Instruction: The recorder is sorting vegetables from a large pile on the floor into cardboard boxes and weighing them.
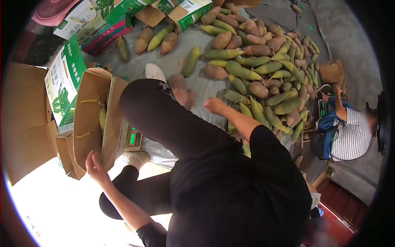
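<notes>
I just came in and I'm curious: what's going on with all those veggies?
Someone's right hand is beside a big pile of green and brown root vegetables, with none showing in its grasp. Their left hand is at an open cardboard box with a green vegetable inside; I can't tell if it's touching. Another person has a hand near another box.

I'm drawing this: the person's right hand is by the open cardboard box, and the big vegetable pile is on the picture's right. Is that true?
Not quite: the head view shows the left hand by the open cardboard box. The big vegetable pile is on the picture's right.
</notes>
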A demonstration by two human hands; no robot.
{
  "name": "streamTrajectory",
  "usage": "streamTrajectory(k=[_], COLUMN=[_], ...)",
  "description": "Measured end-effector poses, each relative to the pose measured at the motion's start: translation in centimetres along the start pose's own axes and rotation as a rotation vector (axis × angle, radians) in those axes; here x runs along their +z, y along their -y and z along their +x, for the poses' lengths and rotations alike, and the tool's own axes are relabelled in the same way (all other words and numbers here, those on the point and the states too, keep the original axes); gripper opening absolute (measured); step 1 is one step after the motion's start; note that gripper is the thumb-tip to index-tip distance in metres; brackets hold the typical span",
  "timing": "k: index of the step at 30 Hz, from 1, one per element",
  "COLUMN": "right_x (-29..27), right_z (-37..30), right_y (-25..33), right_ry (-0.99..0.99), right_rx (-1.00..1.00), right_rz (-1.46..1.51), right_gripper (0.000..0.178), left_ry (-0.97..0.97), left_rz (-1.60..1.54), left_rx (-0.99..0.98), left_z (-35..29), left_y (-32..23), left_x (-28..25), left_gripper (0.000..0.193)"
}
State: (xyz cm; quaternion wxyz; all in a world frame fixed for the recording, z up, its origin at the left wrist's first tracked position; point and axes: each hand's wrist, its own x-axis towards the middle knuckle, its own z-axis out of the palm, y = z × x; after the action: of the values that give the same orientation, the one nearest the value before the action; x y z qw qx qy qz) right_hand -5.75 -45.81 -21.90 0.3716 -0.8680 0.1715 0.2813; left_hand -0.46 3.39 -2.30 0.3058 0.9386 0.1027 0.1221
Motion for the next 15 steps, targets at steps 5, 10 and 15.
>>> streamTrajectory(k=[5,10,15], right_x=[2.5,3.2,3.7], right_z=[0.8,1.5,1.8], right_y=[-3.6,-2.8,-3.2], right_ry=[-0.035,0.044,0.033], right_rx=[0.008,-0.015,-0.040], right_rz=[-0.026,-0.126,-0.099], right_gripper=[0.017,0.019,0.017], left_ry=[-0.004,-0.019,-0.041], left_rz=[-0.062,-0.035,-0.156], left_rx=[-0.005,-0.013,-0.045], left_z=[0.3,0.2,0.0], left_y=[-0.5,1.0,1.4], left_x=[0.6,0.2,0.2], left_gripper=[0.021,0.021,0.022])
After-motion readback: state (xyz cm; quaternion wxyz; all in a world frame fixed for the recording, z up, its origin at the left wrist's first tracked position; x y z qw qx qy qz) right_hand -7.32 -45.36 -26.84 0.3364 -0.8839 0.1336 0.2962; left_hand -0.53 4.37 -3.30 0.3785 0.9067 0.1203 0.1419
